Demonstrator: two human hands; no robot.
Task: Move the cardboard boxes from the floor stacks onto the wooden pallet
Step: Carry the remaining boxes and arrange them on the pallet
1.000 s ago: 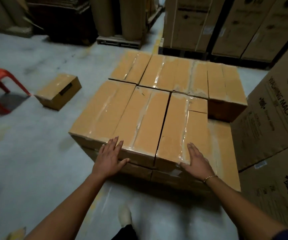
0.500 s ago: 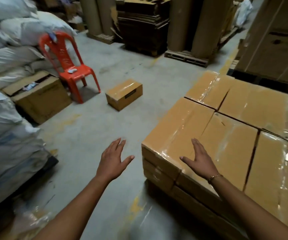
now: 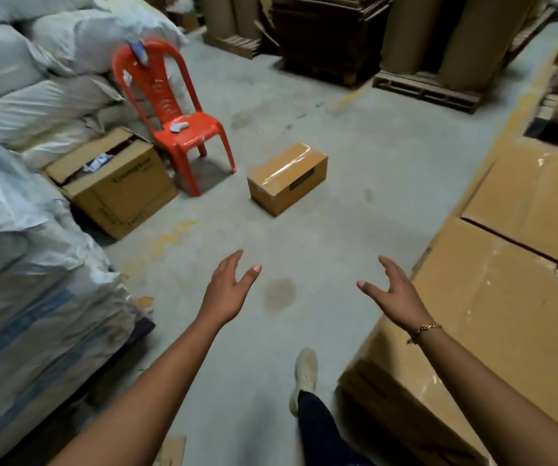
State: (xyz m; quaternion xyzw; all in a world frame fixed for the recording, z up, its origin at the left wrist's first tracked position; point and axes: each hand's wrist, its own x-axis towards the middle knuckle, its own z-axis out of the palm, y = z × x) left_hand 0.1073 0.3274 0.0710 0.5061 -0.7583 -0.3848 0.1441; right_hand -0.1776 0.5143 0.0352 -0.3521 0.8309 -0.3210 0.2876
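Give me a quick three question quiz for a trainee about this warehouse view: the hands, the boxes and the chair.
1. True or false: the left hand and the right hand are both open and hold nothing.
2. Multiple choice: the single taped box stands A) on the floor beside the red chair, B) on the chair's seat, C) in the person's hands.
3. Fill in: the open carton on the chair's other side stands next to a pile of white ____.
Key: 1 true; 2 A; 3 sacks.
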